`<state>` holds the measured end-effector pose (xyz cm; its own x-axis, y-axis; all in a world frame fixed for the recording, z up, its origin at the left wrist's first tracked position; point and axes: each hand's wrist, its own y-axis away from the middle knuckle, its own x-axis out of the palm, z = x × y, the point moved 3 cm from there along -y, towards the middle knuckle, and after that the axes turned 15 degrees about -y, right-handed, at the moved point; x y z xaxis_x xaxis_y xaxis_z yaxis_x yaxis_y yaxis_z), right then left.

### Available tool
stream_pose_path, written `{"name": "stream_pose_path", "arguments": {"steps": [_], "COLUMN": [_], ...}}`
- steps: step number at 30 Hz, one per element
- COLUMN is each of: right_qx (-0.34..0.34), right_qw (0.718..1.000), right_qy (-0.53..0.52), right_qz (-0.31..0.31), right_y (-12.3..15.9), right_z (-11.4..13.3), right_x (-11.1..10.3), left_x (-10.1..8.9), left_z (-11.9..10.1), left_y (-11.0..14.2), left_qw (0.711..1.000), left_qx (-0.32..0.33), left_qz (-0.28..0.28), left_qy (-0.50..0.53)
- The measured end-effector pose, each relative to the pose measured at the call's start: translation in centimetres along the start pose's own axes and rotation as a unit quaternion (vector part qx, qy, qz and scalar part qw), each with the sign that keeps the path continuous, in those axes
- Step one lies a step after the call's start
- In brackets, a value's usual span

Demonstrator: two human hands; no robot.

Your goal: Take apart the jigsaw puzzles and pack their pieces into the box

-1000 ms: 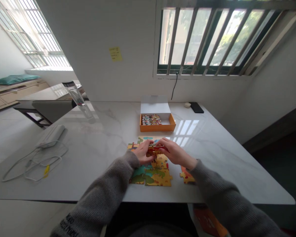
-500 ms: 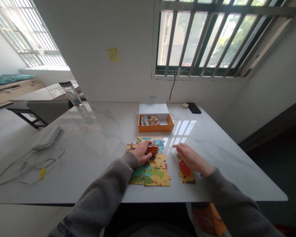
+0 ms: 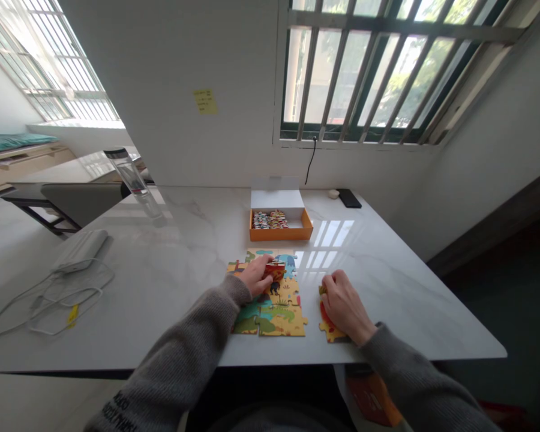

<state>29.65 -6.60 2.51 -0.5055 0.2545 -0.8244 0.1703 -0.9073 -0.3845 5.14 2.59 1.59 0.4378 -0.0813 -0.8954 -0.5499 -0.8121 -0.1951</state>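
My left hand (image 3: 257,277) is closed around a small stack of puzzle pieces (image 3: 275,271) with red sides showing. It rests over a partly joined jigsaw puzzle (image 3: 282,321) with animals on yellow, green and blue ground. To the right of that, my right hand (image 3: 343,306) is curled over separate puzzle pieces (image 3: 328,327), red and yellow, lying on the table. Its fingertips are bent down at the upper end of these pieces, pinching a puzzle piece there; the fingers hide most of it.
Behind the puzzle stands an open orange box (image 3: 281,233) holding rows of upright pieces. A phone (image 3: 350,198) and a small white object (image 3: 333,194) lie at the back right. On the left are a clear bottle (image 3: 128,171) and a white device (image 3: 83,249) with a looped cable (image 3: 94,292).
My right hand has turned and moved down slightly, its outstretched fingers now curled onto the separate pieces. The left hand keeps its stack over the puzzle. The view has shifted a little.
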Motion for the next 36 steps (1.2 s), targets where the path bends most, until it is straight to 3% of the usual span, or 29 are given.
{"name": "stream_pose_path", "arguments": {"steps": [4, 7, 9, 11, 14, 18, 22, 25, 29, 32, 36], "right_qx": [0.087, 0.173, 0.172, 0.132, 0.03, -0.079, -0.146, -0.135, -0.045, 0.017, 0.006], "right_qw": [0.978, 0.897, 0.846, 0.83, 0.859, 0.923, 0.937, 0.94, 0.961, 0.97, 0.982], "right_qy": [-0.189, -0.405, -0.501, -0.532, -0.489, -0.354, -0.299, -0.297, -0.265, -0.207, -0.107], "right_qz": [0.004, 0.03, 0.062, 0.102, 0.146, 0.128, 0.109, 0.095, 0.065, 0.125, 0.155], "right_y": [-2.0, -4.4, -6.1, -7.6, -9.1, -9.6, -9.2, -9.0, -8.2, -6.5, -4.0], "right_z": [-1.6, -2.4, -1.9, -0.5, 2.2, 4.8, 6.0, 5.5, 3.5, 2.4, 2.9], "right_x": [0.1, 0.0, -0.1, -0.1, 0.4, 1.8, 2.6, 2.3, 1.6, 1.7, 1.9], "left_x": [0.0, -0.1, -0.1, -0.1, -0.2, -0.4, -0.6, -0.5, -0.2, -0.2, -0.2], "left_z": [0.0, 0.0, 0.0, 0.1, 0.2, 0.2, -0.1, -0.2, -0.1, -0.1, -0.1], "left_y": [0.0, 0.0, -0.1, -0.2, -0.2, -0.1, 0.0, 0.0, -0.2, -0.2, -0.2], "left_qw": [1.0, 0.999, 0.998, 0.997, 0.997, 0.998, 0.999, 0.998, 0.997, 0.997, 0.996], "left_qx": [-0.008, -0.03, -0.047, -0.059, -0.059, -0.035, -0.021, -0.03, -0.048, -0.057, -0.056], "left_qz": [0.003, 0.011, 0.017, 0.021, 0.026, 0.039, 0.025, 0.014, 0.013, 0.01, 0.01], "left_qy": [0.006, 0.022, 0.035, 0.044, 0.049, 0.043, 0.043, 0.048, 0.056, 0.058, 0.063]}}
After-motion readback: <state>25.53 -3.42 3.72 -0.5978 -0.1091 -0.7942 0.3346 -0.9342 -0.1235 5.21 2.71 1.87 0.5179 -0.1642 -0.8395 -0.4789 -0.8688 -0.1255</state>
